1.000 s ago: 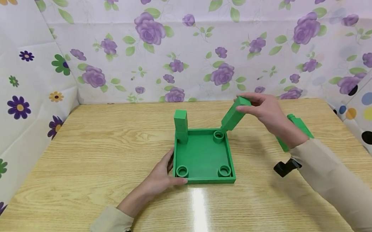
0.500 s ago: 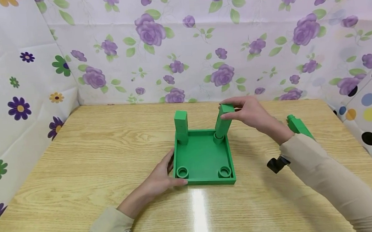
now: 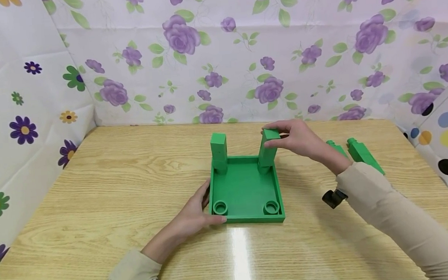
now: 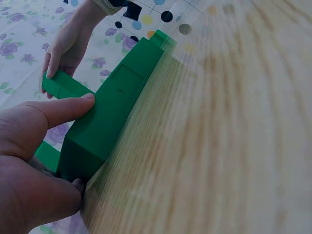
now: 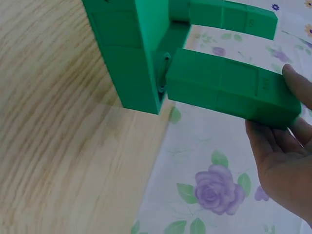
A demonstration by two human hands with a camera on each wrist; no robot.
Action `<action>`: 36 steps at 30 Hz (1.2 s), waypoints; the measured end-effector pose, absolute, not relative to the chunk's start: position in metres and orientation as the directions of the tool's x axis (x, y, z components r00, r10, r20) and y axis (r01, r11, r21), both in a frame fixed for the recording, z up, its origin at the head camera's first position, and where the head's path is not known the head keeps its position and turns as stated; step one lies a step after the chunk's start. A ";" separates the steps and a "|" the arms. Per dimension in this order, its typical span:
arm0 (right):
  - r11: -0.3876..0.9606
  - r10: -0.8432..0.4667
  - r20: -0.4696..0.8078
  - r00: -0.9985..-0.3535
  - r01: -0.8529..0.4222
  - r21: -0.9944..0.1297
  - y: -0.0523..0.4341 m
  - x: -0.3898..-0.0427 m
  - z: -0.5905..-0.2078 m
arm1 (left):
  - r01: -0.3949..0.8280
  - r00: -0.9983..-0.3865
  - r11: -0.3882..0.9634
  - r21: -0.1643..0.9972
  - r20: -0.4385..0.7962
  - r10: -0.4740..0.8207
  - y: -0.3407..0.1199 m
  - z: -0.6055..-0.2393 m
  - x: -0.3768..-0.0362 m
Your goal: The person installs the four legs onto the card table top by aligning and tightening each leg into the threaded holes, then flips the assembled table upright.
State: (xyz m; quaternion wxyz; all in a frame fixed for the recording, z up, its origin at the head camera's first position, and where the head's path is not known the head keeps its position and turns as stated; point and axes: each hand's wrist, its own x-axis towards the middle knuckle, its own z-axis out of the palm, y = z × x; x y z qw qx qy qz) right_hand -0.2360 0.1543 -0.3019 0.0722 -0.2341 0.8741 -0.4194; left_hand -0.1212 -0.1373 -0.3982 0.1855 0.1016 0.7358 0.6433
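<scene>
A shallow green square tray has raised edges and round sockets in its corners. One square green leg stands upright at the back left corner. My left hand grips the tray's front left corner, thumb on the front wall and fingers round the left side. At the back right, my right hand pinches the top of a second green leg, thumb on one face and fingers on others. Its lower end meets the socket there, with the leg leaning slightly. The front left socket and front right socket are uncovered.
Two more green legs lie on the wooden table to the right: one loose leg in plain sight, the other leg partly behind my right forearm. A flowered cloth hangs behind the table.
My right hand has moved left with the leg, from a strong tilt outside the corner to nearly upright at the back right socket. The left hand and tray have stayed put.
</scene>
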 end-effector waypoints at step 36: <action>0.490 -0.277 0.216 -0.936 -0.331 -0.806 0.145 -0.231 -0.328 | -0.085 -0.906 0.148 0.985 -0.139 0.401 -0.138 -0.398 -0.122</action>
